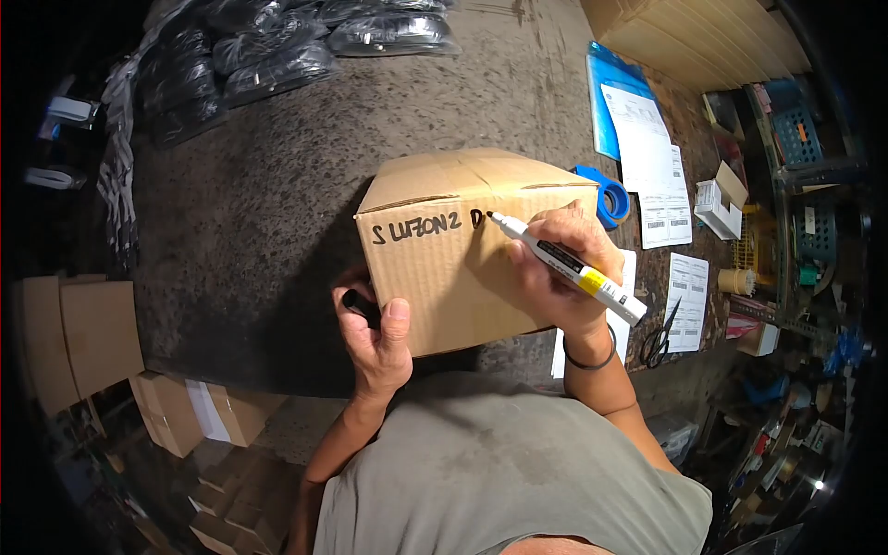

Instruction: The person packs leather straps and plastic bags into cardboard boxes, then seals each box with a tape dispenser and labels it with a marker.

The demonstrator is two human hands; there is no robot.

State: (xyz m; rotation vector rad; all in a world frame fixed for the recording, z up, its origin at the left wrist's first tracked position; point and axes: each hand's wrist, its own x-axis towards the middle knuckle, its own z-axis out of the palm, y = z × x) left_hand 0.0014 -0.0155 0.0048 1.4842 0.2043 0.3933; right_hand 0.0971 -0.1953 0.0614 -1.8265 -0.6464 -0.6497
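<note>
A brown cardboard box (444, 296) is tilted toward me, with black handwriting reading "S LUZON2 D" along the top of its near side. My right hand (575, 294) grips a white marker (606, 294) with a yellow band, its tip touching the cardboard at the end of the lettering. At the box's lower left corner, my left hand (381, 350) steadies it, thumb against the near side. Curled in that hand's fingers is a black marker cap (359, 302). The box hides part of the left fingers.
Plastic-wrapped black bundles (277, 69) lie at the table's far left. A blue tape roll (610, 199), printed sheets (668, 208), black scissors (660, 340) and a small white box (720, 208) lie right. Cardboard boxes (102, 333) stand lower left; cluttered shelves (814, 176) line the right.
</note>
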